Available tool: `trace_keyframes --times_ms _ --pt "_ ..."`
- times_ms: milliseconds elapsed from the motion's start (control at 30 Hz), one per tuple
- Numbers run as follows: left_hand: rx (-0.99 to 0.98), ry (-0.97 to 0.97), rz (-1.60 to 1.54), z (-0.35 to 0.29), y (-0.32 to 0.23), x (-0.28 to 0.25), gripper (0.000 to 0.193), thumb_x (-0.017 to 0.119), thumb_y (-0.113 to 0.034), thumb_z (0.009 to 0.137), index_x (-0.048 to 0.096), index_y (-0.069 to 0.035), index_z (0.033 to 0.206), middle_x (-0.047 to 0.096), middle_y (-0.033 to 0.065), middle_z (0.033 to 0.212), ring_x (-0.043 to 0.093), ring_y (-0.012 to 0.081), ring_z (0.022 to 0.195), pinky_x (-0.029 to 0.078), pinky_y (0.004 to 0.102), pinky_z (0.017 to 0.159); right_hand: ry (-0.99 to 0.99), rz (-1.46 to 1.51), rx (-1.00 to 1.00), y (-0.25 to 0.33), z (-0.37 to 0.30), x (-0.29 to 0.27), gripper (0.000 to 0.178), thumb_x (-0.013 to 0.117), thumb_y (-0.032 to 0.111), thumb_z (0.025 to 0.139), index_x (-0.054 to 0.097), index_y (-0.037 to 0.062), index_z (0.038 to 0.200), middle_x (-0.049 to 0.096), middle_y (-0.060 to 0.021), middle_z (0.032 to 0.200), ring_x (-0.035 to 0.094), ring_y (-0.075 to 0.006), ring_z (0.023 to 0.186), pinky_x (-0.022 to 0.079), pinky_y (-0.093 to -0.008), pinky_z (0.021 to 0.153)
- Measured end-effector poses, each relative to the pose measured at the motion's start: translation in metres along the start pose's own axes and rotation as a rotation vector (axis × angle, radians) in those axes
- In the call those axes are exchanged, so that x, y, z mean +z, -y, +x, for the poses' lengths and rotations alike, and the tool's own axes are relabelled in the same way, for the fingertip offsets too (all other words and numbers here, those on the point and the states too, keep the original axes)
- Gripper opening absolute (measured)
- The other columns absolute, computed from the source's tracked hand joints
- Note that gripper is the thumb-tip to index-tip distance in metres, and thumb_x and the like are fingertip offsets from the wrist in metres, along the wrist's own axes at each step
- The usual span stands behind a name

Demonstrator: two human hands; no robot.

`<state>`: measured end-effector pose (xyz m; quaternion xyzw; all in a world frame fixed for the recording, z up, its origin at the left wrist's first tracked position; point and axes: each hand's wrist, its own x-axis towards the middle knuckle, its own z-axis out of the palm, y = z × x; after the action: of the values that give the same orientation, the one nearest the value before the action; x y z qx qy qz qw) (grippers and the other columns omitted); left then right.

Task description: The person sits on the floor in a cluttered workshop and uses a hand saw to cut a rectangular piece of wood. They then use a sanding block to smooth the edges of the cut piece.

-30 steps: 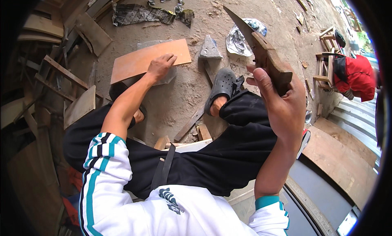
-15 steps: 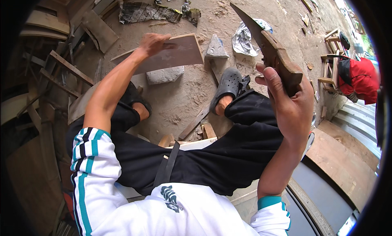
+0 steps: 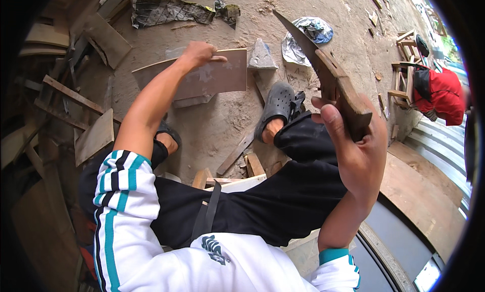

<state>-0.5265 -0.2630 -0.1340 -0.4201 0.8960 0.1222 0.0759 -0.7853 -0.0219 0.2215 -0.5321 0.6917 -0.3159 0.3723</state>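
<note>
My left hand (image 3: 202,56) grips the top edge of a thin grey-brown plywood board (image 3: 222,78), with one finger reaching along its face. The board is tilted upright out in front of my feet, and a pale concrete block (image 3: 194,101) shows partly behind its lower edge. Raised at the right, my right hand (image 3: 358,150) is closed around the wooden handle of a handsaw (image 3: 336,79). The saw's dark blade points up and to the left, apart from the board.
A whitish stone wedge (image 3: 261,57) and crumpled foil sheet (image 3: 298,49) lie on the dirt floor beyond my shoes. Wood scraps (image 3: 70,95) are piled at left. At right are a red bag (image 3: 442,95), a small wooden frame (image 3: 401,90) and plywood sheets (image 3: 419,196).
My left hand has swung the board slightly toward me, so more of its face shows. The saw, still in my right hand, has shifted a little down and left in view.
</note>
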Motion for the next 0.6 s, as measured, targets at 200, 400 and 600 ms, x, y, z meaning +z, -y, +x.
trace_keyframes --times_ms 200,400,600 --pt "-0.201 0.001 0.019 0.017 0.004 0.030 0.068 0.043 -0.069 0.092 0.063 -0.005 0.106 0.066 0.0178 0.103 0.065 0.0335 0.096 0.052 0.0482 0.078 -0.075 0.087 0.030 0.003 0.007 0.013 0.030 0.072 0.018 0.091 0.062 -0.0045 0.108 0.071 -0.0108 0.089 0.065 -0.0119 0.080 0.049 -0.0249 0.072" --pt "-0.133 -0.067 0.077 -0.025 -0.020 0.068 0.090 0.057 -0.071 0.082 0.036 -0.011 0.145 0.027 0.0192 0.155 0.028 0.0345 0.143 0.036 0.0629 0.103 -0.060 0.118 0.058 0.008 0.005 0.013 0.033 0.071 0.017 0.091 0.059 -0.0060 0.113 0.070 -0.0128 0.094 0.066 -0.0152 0.084 0.050 -0.0264 0.077" --pt "-0.060 0.076 0.143 -0.087 -0.063 0.058 0.100 0.070 -0.066 0.074 0.021 -0.035 0.154 0.016 0.0208 0.159 0.019 0.0491 0.144 0.031 0.0674 0.107 -0.040 0.110 -0.016 0.007 0.001 0.013 0.022 0.073 0.012 0.088 0.061 -0.0027 0.099 0.070 -0.0094 0.076 0.065 -0.0099 0.070 0.048 -0.0233 0.062"
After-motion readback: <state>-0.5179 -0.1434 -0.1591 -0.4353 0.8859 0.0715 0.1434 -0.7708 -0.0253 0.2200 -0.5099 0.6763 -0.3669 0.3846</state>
